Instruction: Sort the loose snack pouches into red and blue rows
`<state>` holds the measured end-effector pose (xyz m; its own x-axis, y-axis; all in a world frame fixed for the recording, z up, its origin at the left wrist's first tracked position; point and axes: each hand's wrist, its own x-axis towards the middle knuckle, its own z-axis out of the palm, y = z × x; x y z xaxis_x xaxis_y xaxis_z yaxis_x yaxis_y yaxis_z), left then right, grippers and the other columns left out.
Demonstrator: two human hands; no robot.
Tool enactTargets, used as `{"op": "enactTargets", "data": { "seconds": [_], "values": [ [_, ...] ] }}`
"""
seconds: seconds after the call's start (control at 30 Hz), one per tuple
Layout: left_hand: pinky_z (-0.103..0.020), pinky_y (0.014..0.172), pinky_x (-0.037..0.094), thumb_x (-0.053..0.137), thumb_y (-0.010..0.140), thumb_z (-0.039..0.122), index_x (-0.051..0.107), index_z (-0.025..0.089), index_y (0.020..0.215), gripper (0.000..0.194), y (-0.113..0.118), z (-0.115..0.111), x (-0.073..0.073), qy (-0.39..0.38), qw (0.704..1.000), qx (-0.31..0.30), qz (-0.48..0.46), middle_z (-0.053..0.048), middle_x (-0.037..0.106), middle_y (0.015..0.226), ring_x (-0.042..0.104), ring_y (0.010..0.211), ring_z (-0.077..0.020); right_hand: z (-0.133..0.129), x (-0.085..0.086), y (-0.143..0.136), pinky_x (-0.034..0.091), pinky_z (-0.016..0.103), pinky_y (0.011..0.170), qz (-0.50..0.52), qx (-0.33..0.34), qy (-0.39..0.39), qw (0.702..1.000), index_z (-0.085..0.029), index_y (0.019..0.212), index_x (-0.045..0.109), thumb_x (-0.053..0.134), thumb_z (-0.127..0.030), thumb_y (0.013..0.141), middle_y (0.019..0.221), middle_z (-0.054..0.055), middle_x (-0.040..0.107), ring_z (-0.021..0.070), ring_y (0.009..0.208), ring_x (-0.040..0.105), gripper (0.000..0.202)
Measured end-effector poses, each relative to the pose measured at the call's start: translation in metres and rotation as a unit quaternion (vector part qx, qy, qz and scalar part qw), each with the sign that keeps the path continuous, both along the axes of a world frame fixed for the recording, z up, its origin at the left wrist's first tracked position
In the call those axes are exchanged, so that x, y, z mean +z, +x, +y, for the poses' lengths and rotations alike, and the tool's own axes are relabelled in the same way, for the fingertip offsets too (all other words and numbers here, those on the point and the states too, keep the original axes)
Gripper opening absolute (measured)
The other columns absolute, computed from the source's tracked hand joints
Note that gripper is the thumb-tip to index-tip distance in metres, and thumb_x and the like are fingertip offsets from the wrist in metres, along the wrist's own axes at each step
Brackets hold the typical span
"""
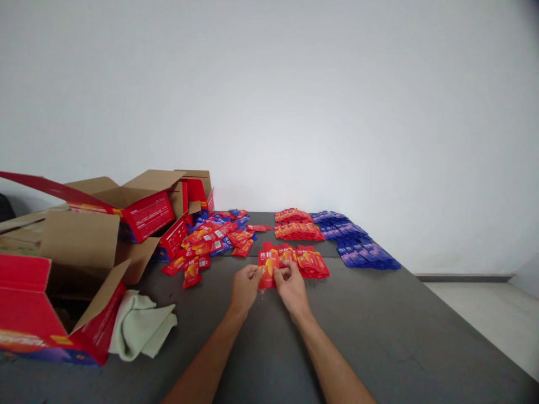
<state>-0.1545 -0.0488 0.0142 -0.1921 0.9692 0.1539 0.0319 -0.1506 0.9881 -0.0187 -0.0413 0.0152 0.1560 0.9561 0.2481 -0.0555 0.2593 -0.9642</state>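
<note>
Between my two hands is a red pouch (pixel 268 259) with white characters and an orange-yellow picture, its printed face toward me. My left hand (pixel 245 289) pinches its left edge, and my right hand (pixel 291 286) grips its lower right edge. Right behind my right hand lies an overlapping row of red pouches (pixel 312 262). Farther back are more rows of red pouches (pixel 298 231), laid over one another. Blue pouches (pixel 367 255) are stacked in similar fanned rows to the right. A loose heap of mixed red and blue pouches (pixel 206 241) lies left of my hands.
Open cardboard boxes (pixel 145 216) crowd the left side, flaps sticking out. A nearer red box (pixel 25 306) stands open at the front left, beside a crumpled pale green cloth (pixel 142 325). The dark grey table (pixel 404 331) meets a white wall (pixel 269 106) at the back.
</note>
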Motion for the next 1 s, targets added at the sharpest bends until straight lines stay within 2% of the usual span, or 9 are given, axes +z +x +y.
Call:
{"op": "enactTargets", "data": {
  "seconds": [0.17, 0.23, 0.33, 0.4, 0.47, 0.57, 0.67, 0.77, 1.0],
  "values": [
    [-0.023, 0.048, 0.048, 0.058, 0.076, 0.026, 0.066, 0.013, 0.098, 0.027, 0.019, 0.02, 0.017, -0.001, 0.999, -0.041, -0.002, -0.004, 0.071, 0.074, 0.059, 0.048, -0.0115, 0.001, 0.013, 0.014, 0.049, 0.037, 0.084, -0.057, -0.036, 0.055, 0.996, -0.022, 0.118, 0.06, 0.066, -0.026, 0.071, 0.103, 0.006, 0.068, 0.022, 0.086, 0.062, 0.047],
    [-0.023, 0.052, 0.049, 0.058, 0.074, 0.02, 0.063, 0.013, 0.109, 0.036, 0.032, 0.03, 0.022, 0.007, 0.997, -0.072, -0.006, -0.005, 0.072, 0.083, 0.06, 0.052, -0.011, 0.003, 0.016, 0.022, 0.043, 0.042, 0.098, -0.1, -0.063, 0.077, 0.99, -0.022, 0.118, 0.063, 0.063, -0.022, 0.072, 0.115, 0.009, 0.066, 0.0261, 0.103, 0.059, 0.046],
    [-0.026, 0.06, 0.052, 0.055, 0.074, 0.015, 0.049, 0.015, 0.132, 0.058, 0.052, 0.044, 0.02, 0.01, 0.998, -0.061, -0.005, -0.01, 0.071, 0.101, 0.065, 0.064, -0.0136, 0.009, 0.016, 0.034, 0.032, 0.045, 0.109, -0.144, -0.091, 0.107, 0.98, -0.02, 0.118, 0.066, 0.059, -0.019, 0.075, 0.127, 0.011, 0.06, 0.0286, 0.121, 0.05, 0.043],
    [-0.03, 0.071, 0.054, 0.054, 0.075, 0.013, 0.049, 0.016, 0.134, 0.06, 0.065, 0.052, 0.015, 0.023, 0.998, -0.032, 0.042, -0.013, 0.068, 0.112, 0.068, 0.08, -0.0175, 0.016, 0.01, 0.041, 0.029, 0.046, 0.11, -0.172, -0.108, 0.118, 0.972, -0.02, 0.115, 0.068, 0.057, -0.019, 0.077, 0.127, 0.011, 0.061, 0.029, 0.122, 0.048, 0.04],
    [-0.034, 0.087, 0.051, 0.053, 0.075, 0.012, 0.057, 0.015, 0.127, 0.053, 0.075, 0.056, 0.01, 0.053, 0.99, -0.01, 0.129, -0.014, 0.065, 0.119, 0.065, 0.098, -0.0219, 0.025, 0.002, 0.049, 0.03, 0.047, 0.107, -0.214, -0.132, 0.125, 0.96, -0.02, 0.112, 0.071, 0.055, -0.021, 0.08, 0.123, 0.012, 0.063, 0.0297, 0.117, 0.049, 0.036],
    [-0.037, 0.104, 0.04, 0.051, 0.076, 0.01, 0.061, 0.015, 0.124, 0.049, 0.086, 0.058, 0.006, 0.107, 0.956, -0.004, 0.275, -0.015, 0.061, 0.126, 0.055, 0.118, -0.025, 0.037, -0.013, 0.057, 0.031, 0.049, 0.1, -0.262, -0.186, 0.113, 0.94, -0.02, 0.107, 0.073, 0.056, -0.025, 0.08, 0.117, 0.014, 0.065, 0.0312, 0.11, 0.046, 0.032],
    [-0.041, 0.106, 0.036, 0.047, 0.082, 0.012, 0.058, 0.017, 0.129, 0.049, 0.092, 0.058, 0.006, 0.12, 0.914, -0.002, 0.387, -0.015, 0.058, 0.128, 0.05, 0.12, -0.0273, 0.044, -0.025, 0.061, 0.026, 0.052, 0.098, -0.279, -0.223, 0.097, 0.929, -0.026, 0.105, 0.073, 0.058, -0.027, 0.081, 0.114, 0.012, 0.067, 0.0325, 0.11, 0.042, 0.028],
    [-0.046, 0.1, 0.037, 0.043, 0.087, 0.018, 0.057, 0.02, 0.131, 0.045, 0.096, 0.059, 0.002, 0.101, 0.887, 0.003, 0.451, -0.015, 0.057, 0.129, 0.048, 0.118, -0.031, 0.047, -0.033, 0.062, 0.02, 0.054, 0.098, -0.309, -0.243, 0.085, 0.915, -0.028, 0.104, 0.073, 0.056, -0.027, 0.084, 0.115, 0.011, 0.066, 0.0341, 0.114, 0.038, 0.026],
    [-0.05, 0.101, 0.033, 0.038, 0.092, 0.025, 0.056, 0.022, 0.132, 0.043, 0.096, 0.059, -0.015, 0.111, 0.863, -0.002, 0.493, -0.013, 0.054, 0.137, 0.039, 0.124, -0.0344, 0.045, -0.037, 0.062, 0.014, 0.057, 0.099, -0.375, -0.271, 0.067, 0.884, -0.031, 0.105, 0.072, 0.057, -0.028, 0.085, 0.116, 0.01, 0.065, 0.036, 0.124, 0.034, 0.025]
  ]
}}
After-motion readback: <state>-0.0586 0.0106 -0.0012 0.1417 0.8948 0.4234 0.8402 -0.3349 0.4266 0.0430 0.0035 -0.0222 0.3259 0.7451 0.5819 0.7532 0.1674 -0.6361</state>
